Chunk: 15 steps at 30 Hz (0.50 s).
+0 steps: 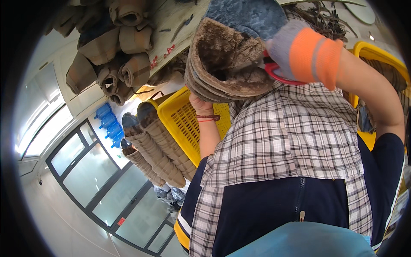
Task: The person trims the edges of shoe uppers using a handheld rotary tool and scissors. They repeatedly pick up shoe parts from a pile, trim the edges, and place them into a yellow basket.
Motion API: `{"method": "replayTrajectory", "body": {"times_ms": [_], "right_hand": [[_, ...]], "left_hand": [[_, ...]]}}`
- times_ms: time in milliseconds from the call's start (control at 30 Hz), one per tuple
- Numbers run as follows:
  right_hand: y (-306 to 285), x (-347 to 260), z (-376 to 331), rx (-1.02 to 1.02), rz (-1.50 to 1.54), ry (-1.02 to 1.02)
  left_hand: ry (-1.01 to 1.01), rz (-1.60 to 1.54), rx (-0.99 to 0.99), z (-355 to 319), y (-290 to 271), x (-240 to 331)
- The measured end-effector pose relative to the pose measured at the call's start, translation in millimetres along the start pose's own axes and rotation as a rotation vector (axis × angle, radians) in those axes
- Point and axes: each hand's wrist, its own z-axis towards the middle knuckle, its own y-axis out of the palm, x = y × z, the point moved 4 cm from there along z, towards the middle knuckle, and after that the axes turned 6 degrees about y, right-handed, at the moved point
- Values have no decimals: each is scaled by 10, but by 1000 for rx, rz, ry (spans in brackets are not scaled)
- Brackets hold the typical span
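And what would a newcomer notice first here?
Probably the orange and grey glove on the right hand, upper right, holding red-handled scissors. Left of it is a furry brown stack, with the left hand beneath. A yellow basket stands out just left of centre.

No words or numbers can be read here. A small red sign (121, 221) stands on the dark-framed glass partition (90, 167), but its face is too small to make out. The red marks (168, 50) near the edge of the worktop (175, 15) may be writing, though at this slant it is hard to be sure.
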Motion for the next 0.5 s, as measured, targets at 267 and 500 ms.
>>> {"method": "replayTrajectory", "body": {"times_ms": [267, 500], "right_hand": [[250, 196, 223, 284, 385, 71], [206, 45, 261, 159, 382, 101]], "left_hand": [[-42, -21, -3, 39, 50, 36], [-130, -491, 122, 106, 85, -71]]}}
